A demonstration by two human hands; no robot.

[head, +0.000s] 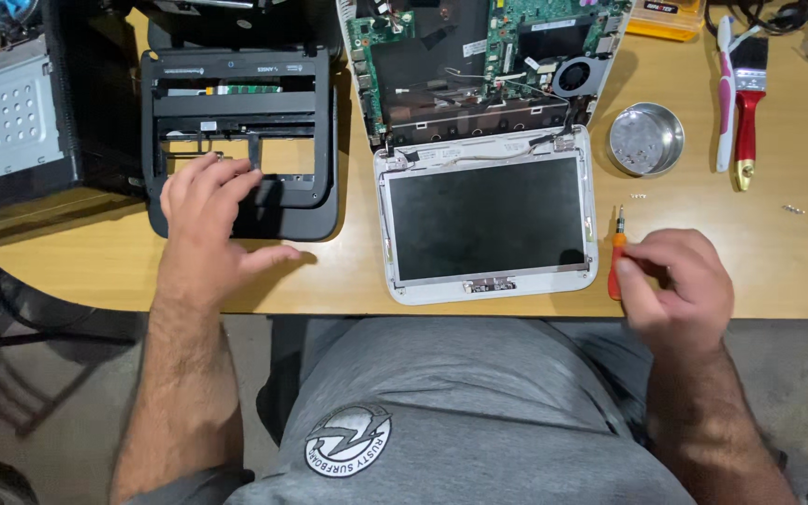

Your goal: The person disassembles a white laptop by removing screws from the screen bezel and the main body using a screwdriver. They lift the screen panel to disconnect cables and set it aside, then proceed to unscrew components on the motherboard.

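Left hand (209,210) spread flat, resting on black laptop frame (240,140) at desk (479,304) front-left. Right hand (677,285) curled around orange screwdriver (616,257), just right of white laptop screen (486,217). Metal bowl (645,139) beyond.

At frame centre, an opened white laptop (488,220) is lying on the wooden desk (95,266). The left hand (212,210) is resting on a black laptop cover (240,140) at upper left; the right hand (680,285) is gripping an orange screwdriver (617,257) lower right.
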